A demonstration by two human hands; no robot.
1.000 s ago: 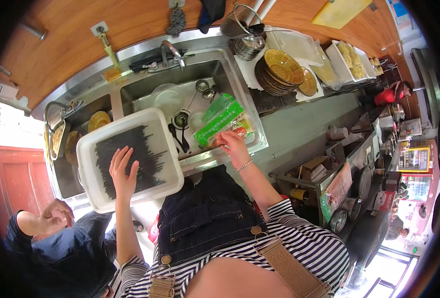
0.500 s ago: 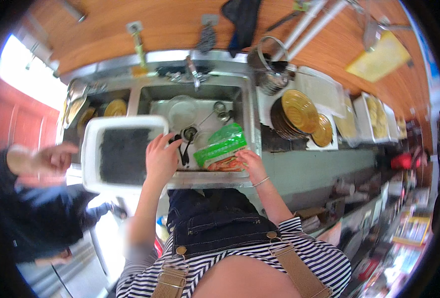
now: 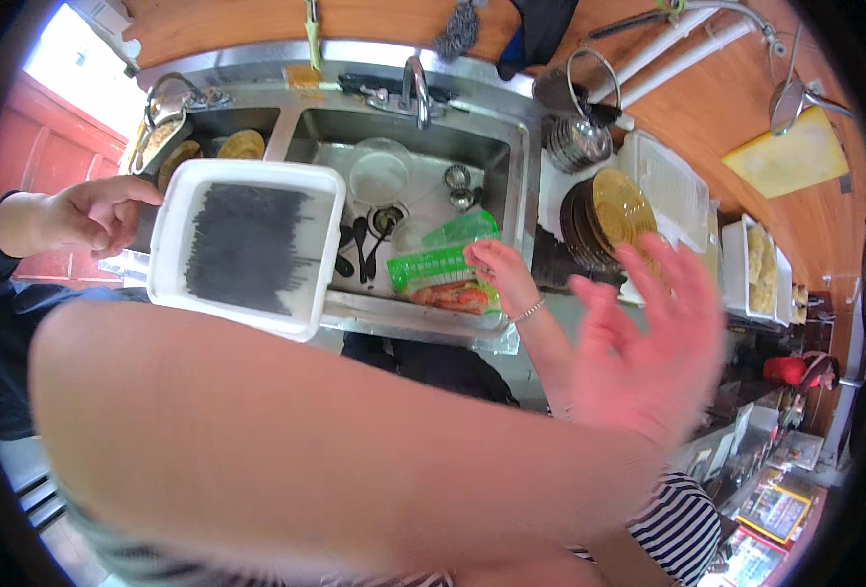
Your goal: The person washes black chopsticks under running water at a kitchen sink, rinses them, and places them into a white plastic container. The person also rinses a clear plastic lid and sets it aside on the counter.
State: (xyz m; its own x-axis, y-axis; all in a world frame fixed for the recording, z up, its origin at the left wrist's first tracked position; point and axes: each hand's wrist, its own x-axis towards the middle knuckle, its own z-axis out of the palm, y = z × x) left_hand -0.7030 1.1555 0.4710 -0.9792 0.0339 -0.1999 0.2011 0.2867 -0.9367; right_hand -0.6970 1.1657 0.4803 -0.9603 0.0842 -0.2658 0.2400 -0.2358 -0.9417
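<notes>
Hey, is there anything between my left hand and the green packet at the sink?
Yes: in this view, your right hand, with a bracelet at its wrist, comes between the green packet and your left hand, which is blurred, fingers spread, farther right.

This one's a fisheye worn on the person's head, tipped down and forward with the sink [image 3: 355, 127] around the middle. Super wide: red door [image 3: 76, 166] at left, wood wall [image 3: 384, 24] on the far side, yellow board [image 3: 785, 152] far right. Left hand [image 3: 653, 342] and forearm [image 3: 306, 430] sit really close to the lens, blocking much of the near side.
</notes>
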